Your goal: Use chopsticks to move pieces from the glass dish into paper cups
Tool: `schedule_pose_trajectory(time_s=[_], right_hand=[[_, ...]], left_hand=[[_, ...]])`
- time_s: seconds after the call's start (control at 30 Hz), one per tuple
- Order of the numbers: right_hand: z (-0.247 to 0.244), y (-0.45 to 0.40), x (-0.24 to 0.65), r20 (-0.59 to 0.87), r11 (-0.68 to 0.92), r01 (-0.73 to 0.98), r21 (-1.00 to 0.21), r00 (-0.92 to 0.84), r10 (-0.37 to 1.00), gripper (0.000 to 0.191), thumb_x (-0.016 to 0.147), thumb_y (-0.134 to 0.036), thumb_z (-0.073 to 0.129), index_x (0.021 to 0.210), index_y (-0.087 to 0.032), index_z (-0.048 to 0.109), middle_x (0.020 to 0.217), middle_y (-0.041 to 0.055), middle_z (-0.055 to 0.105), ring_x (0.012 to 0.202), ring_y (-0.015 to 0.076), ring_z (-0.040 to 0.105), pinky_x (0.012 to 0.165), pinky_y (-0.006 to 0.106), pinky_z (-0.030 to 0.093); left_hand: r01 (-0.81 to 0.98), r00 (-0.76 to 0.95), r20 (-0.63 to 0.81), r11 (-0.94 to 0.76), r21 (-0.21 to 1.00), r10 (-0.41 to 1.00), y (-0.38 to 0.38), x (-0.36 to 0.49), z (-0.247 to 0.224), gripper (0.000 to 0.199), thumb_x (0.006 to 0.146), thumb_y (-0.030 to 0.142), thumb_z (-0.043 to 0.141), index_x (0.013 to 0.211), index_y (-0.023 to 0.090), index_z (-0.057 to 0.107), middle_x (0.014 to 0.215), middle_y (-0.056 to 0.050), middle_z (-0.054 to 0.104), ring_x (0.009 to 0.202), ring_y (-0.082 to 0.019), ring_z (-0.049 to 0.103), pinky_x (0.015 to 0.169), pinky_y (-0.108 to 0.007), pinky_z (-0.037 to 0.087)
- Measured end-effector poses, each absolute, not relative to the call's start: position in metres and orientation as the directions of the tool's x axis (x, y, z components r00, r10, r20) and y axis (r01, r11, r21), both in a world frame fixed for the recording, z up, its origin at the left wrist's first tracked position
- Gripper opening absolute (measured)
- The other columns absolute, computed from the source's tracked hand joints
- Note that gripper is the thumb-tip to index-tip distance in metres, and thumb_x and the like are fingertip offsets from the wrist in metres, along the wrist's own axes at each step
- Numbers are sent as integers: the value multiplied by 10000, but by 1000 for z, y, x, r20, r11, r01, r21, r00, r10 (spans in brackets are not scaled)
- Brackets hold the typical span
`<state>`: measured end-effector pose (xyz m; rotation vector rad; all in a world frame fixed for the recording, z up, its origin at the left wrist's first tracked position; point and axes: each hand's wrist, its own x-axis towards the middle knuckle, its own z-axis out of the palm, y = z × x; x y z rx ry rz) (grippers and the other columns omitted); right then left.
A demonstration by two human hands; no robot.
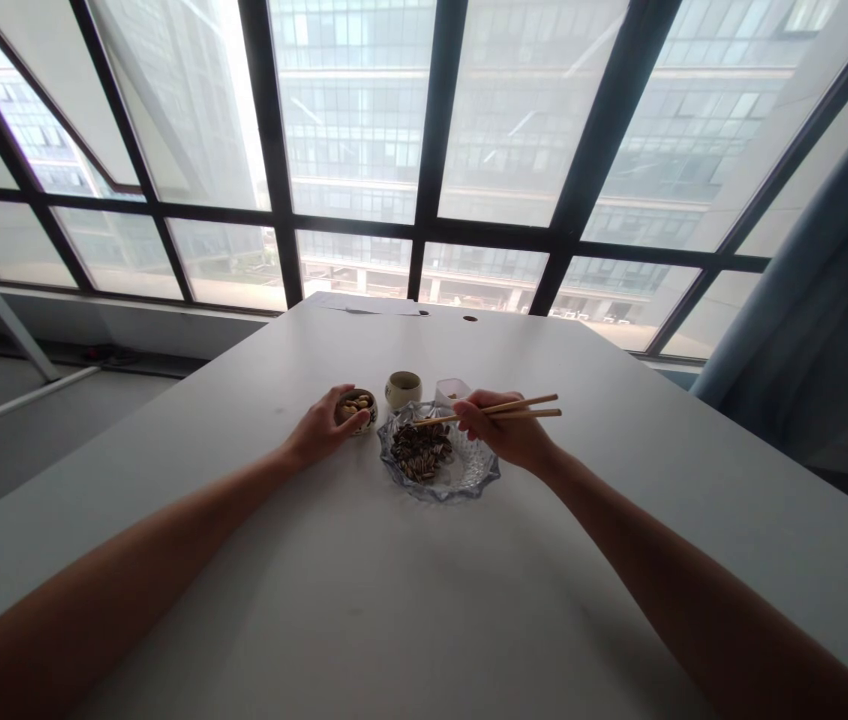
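My left hand [325, 428] is wrapped round the side of a small cup [366, 424] that holds pale nuts [353, 405]. In my right hand [503, 430] is a pair of wooden chopsticks [536, 407], their tips over the dark striped seeds [424, 455]. Those seeds fill the left part of a clear glass bowl [480, 478] with a wavy rim. Whether the tips grip a seed is too small to tell. A second small cup [403, 388] stands just behind the bowl. Partly hidden by my right hand is a pinkish clear container [451, 388].
The white table [349, 600] stretches towards large windows. Papers [364, 304] lie at its far edge, near two dark round holes [470, 318]. A blue-grey curtain [806, 270] hangs at the right, and another white table's leg [15, 325] shows at the left.
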<state>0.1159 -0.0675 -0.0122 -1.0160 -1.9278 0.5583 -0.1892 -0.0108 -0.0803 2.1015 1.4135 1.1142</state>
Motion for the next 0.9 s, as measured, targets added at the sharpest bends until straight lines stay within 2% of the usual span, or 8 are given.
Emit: schedule_pose_trajectory(time_s=[0.23,0.63,0.9], right_hand=[[-16,-63,114,427,469,358,-807,-196,883,573,805,-744,595,672,-188,640,568,42,666,459,132,602,425,235,503],[-16,-66,110,423,470,325,-821,-207,882,588,806,-751,589,649,-184,600,549,35,653,432,118,582,402,230,493],[-18,-58,116,434,432,272,-860,-56,899,615,773,-790,588,699,-181,623,517,35,657,383,129,576,355,235,464]], left_hand=[[599,186,402,-428,677,897,-10,-190,-82,751,817,683,585,1353,162,515,1214,-166,694,1122,-311,665,972,-480,533],[612,196,396,-427,665,897,-10,-189,-81,767,829,689,559,1367,145,500,1255,-184,669,1137,-313,657,989,-480,521],[611,186,414,-435,661,891,-9,-189,-83,739,824,674,576,1353,162,516,1230,-160,687,1141,-306,655,998,-470,518]])
